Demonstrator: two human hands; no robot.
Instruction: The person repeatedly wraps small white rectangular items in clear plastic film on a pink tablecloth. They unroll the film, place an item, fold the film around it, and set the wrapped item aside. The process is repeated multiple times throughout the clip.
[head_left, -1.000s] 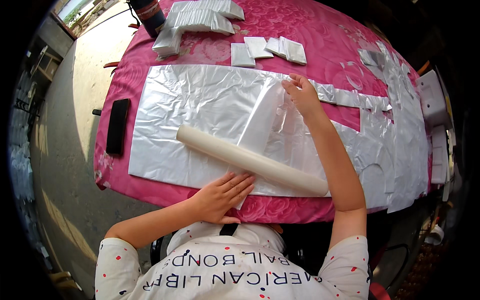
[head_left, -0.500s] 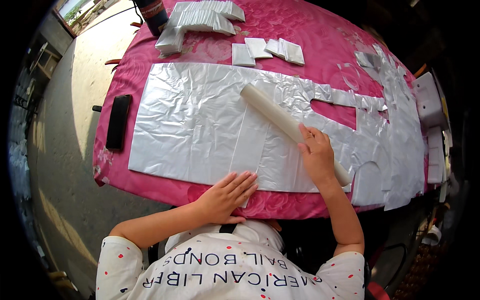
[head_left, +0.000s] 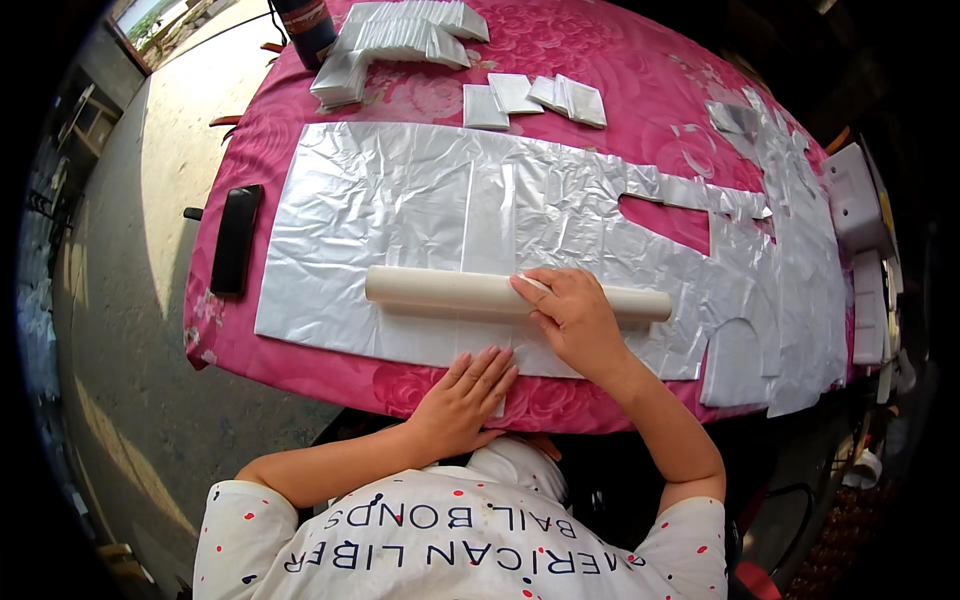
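Note:
A stack of silvery-white plastic carrier bags [head_left: 350,220] lies flat, its handle cut-outs toward the right. Across its middle runs a smoother pale strip [head_left: 484,220]. My right hand [head_left: 570,315] grips a cream-coloured tube [head_left: 440,290] from above, right of its middle. The tube lies nearly level from left to right over the bags and crosses the strip. At the near edge, my left hand [head_left: 465,395] rests palm down with fingers stretched out, on the strip's near end and the tablecloth.
Folded white packets [head_left: 400,45] are piled at the far left, and several more packets [head_left: 515,95] lie beyond the bags. A black phone [head_left: 236,240] is at the left on the pink tablecloth [head_left: 640,50]. More loose plastic [head_left: 800,290] and white plastic containers [head_left: 858,200] line the right side.
The tube has turned from a slant to nearly level and come nearer and leftward, with my right hand on it. My left hand has stayed in place.

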